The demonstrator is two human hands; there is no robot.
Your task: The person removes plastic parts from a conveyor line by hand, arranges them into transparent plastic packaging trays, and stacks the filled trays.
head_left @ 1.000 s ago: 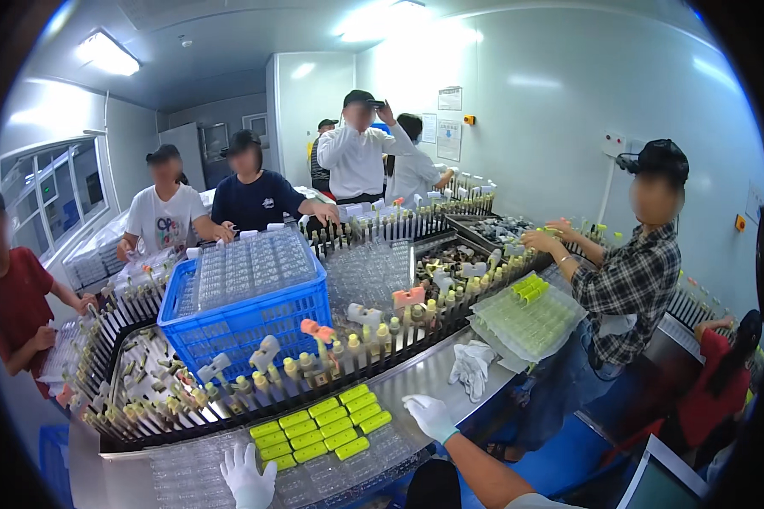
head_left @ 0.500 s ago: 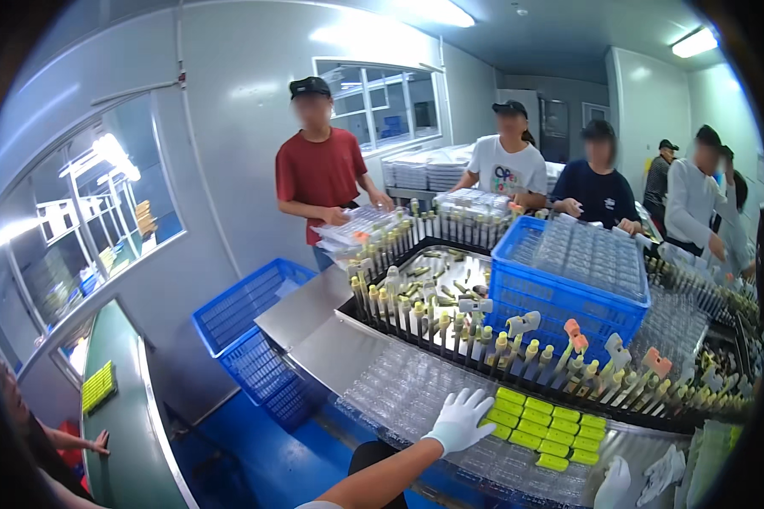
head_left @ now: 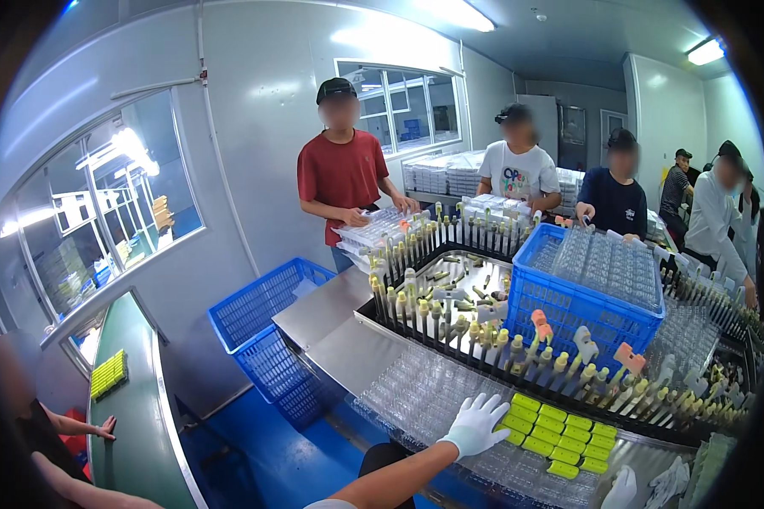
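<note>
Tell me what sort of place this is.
Probably a factory's assembly or packing room: yellow-green pieces lie in rows on a metal workbench, a blue crate holds stacked clear plastic trays, and what looks like a green conveyor runs at the left.

The person's left hand (head_left: 475,427), in a white glove, spreads its fingers over a clear plastic tray (head_left: 416,392) on the metal tabletop (head_left: 335,339), just beside rows of bright yellow-green pieces (head_left: 560,434). The gloved right hand (head_left: 621,489) shows only partly at the lower edge, near loose white gloves (head_left: 670,483). Behind the pieces, a black-edged rack (head_left: 484,360) carries a line of upright, yellow-tipped parts, and a blue crate (head_left: 581,310) holds stacked clear trays (head_left: 604,265). Across the tabletop, a co-worker in a red shirt (head_left: 348,174) touches more clear trays (head_left: 380,229). At left, a bare hand (head_left: 106,427) rests on a green conveyor (head_left: 132,458).
</note>
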